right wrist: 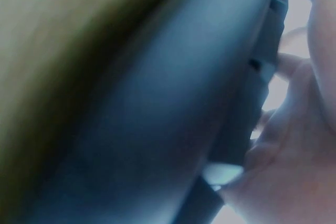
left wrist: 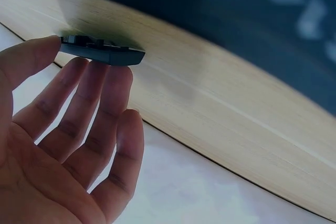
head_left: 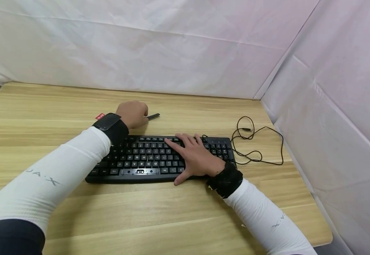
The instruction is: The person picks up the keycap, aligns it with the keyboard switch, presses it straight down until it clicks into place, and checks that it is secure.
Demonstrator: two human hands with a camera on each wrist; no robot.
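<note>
A black keyboard (head_left: 146,180) lies on the wooden table. Its space bar slot (head_left: 140,171) is bare, with the switch mount showing. Beyond the keyboard's far edge, my left hand (head_left: 133,114) pinches a long black space bar keycap (head_left: 153,116) between thumb and fingertips. In the left wrist view the clips on one side of this keycap (left wrist: 110,55) show, close over the wood. My right hand (head_left: 199,157) rests on the right part of the keyboard with fingers spread, thumb at the near edge. The right wrist view is blurred, with the keyboard's side (right wrist: 157,93) filling much of it.
A thin black cable (head_left: 261,161) lies in loops to the right of the keyboard, its plug (head_left: 246,129) on the table (head_left: 172,219). White cloth (head_left: 159,46) hangs behind the table and along its right side.
</note>
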